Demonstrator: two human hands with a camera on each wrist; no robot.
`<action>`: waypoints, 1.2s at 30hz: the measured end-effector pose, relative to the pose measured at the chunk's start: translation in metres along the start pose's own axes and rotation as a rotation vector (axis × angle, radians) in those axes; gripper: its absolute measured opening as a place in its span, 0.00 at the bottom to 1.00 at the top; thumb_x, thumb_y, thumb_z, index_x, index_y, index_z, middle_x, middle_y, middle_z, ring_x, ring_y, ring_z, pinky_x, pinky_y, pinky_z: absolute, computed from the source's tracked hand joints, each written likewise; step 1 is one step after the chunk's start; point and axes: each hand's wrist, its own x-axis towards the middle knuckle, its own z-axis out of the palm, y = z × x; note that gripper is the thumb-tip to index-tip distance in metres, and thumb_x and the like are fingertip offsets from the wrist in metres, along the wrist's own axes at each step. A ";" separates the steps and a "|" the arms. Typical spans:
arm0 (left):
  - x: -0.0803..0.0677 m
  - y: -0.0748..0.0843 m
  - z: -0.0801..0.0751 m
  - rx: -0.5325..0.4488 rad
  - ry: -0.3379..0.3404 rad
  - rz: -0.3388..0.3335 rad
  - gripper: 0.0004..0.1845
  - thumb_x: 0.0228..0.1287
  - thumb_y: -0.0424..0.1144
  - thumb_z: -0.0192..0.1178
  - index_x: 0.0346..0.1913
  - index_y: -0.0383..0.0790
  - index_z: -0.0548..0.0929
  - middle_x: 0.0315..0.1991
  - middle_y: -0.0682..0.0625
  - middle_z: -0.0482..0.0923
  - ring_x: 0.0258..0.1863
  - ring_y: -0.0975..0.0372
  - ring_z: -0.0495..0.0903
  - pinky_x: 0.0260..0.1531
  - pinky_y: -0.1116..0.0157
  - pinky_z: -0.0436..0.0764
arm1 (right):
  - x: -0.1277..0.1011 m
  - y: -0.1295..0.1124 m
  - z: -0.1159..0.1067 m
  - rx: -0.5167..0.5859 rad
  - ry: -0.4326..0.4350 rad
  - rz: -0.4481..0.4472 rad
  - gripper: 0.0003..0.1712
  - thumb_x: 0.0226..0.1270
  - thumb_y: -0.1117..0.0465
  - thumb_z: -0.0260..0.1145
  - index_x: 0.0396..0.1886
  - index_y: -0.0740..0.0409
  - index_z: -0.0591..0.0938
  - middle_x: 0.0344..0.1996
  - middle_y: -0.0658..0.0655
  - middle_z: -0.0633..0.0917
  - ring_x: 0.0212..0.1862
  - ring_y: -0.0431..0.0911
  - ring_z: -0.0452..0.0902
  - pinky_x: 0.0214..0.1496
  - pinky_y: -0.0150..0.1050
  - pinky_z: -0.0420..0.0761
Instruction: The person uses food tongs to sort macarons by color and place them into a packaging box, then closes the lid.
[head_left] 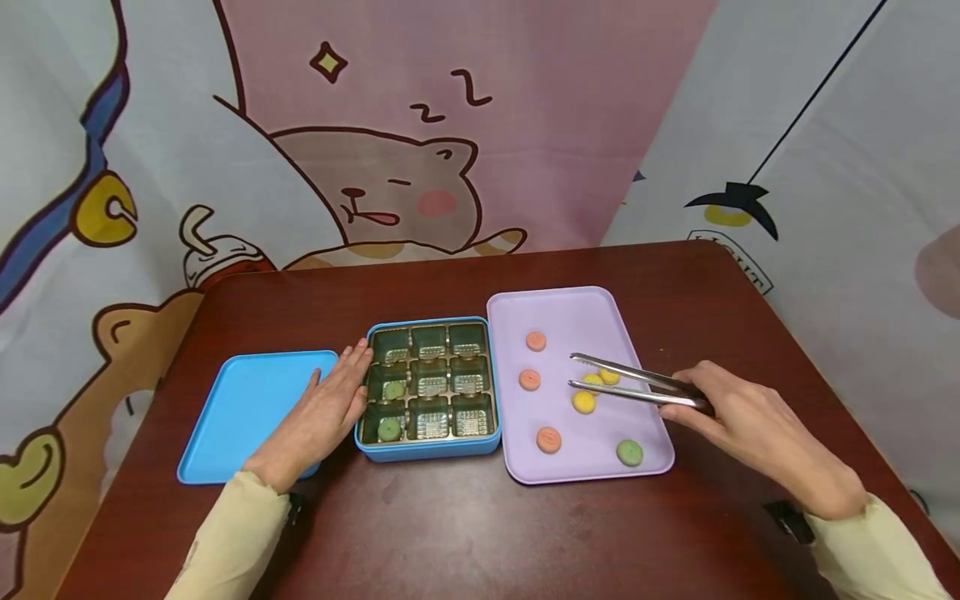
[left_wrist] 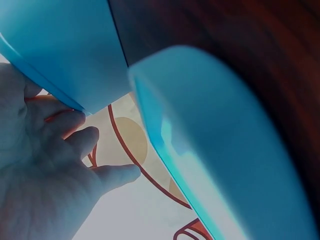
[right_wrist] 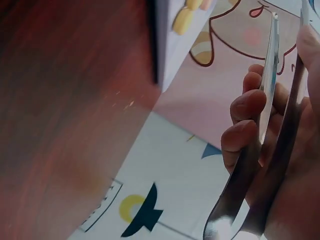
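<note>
My left hand (head_left: 318, 421) rests its straight fingers against the left side of a blue box (head_left: 427, 452). The box has a gold insert with several square compartments; green discs lie in the left column, one in the middle compartment (head_left: 393, 390) and one in the front compartment (head_left: 389, 429). Metal tongs (head_left: 637, 387) are gripped in my right hand (head_left: 772, 433), their tips apart above a lilac tray (head_left: 551, 312). Near the tongs lie several yellow discs (head_left: 584, 402). The tray also bears three orange discs (head_left: 529, 380) and a green disc (head_left: 629, 452).
A flat blue lid (head_left: 255, 417) lies left of the box, partly under my left forearm and hand. Everything stands on a dark reddish-brown table (head_left: 420, 533). A cartoon-printed curtain (head_left: 570, 108) hangs behind the table.
</note>
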 end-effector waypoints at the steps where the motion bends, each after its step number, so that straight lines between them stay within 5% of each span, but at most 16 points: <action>1: 0.000 0.000 0.000 0.001 0.002 0.001 0.33 0.85 0.43 0.47 0.84 0.39 0.51 0.85 0.45 0.41 0.83 0.47 0.45 0.72 0.31 0.49 | -0.002 0.002 0.000 -0.001 -0.008 0.012 0.24 0.60 0.43 0.79 0.49 0.49 0.82 0.35 0.43 0.77 0.31 0.38 0.71 0.28 0.36 0.74; 14: 0.000 -0.001 -0.001 -0.001 0.014 0.009 0.32 0.85 0.43 0.45 0.84 0.37 0.52 0.85 0.44 0.42 0.82 0.45 0.48 0.71 0.30 0.50 | -0.020 0.022 -0.007 0.008 -0.122 0.129 0.34 0.52 0.38 0.82 0.52 0.52 0.84 0.36 0.49 0.82 0.34 0.44 0.75 0.32 0.43 0.77; 18: 0.000 -0.001 -0.001 -0.005 0.012 0.009 0.33 0.85 0.43 0.46 0.84 0.38 0.52 0.85 0.43 0.43 0.82 0.46 0.47 0.72 0.31 0.50 | -0.027 0.027 -0.007 -0.002 -0.105 0.089 0.34 0.51 0.40 0.83 0.56 0.47 0.85 0.42 0.50 0.85 0.37 0.43 0.78 0.33 0.43 0.80; 26: 0.000 0.000 -0.001 -0.012 0.004 0.009 0.33 0.85 0.43 0.46 0.84 0.38 0.51 0.85 0.45 0.41 0.82 0.46 0.47 0.72 0.31 0.49 | -0.040 0.036 -0.005 -0.023 -0.028 0.002 0.31 0.46 0.45 0.86 0.51 0.42 0.87 0.35 0.41 0.79 0.30 0.32 0.67 0.25 0.31 0.66; 36: 0.000 -0.001 -0.001 -0.005 0.010 0.031 0.32 0.86 0.42 0.44 0.83 0.36 0.52 0.85 0.43 0.42 0.82 0.45 0.48 0.71 0.30 0.50 | -0.049 0.039 -0.008 -0.028 -0.141 0.032 0.29 0.51 0.42 0.83 0.53 0.41 0.87 0.37 0.40 0.79 0.29 0.31 0.68 0.25 0.31 0.67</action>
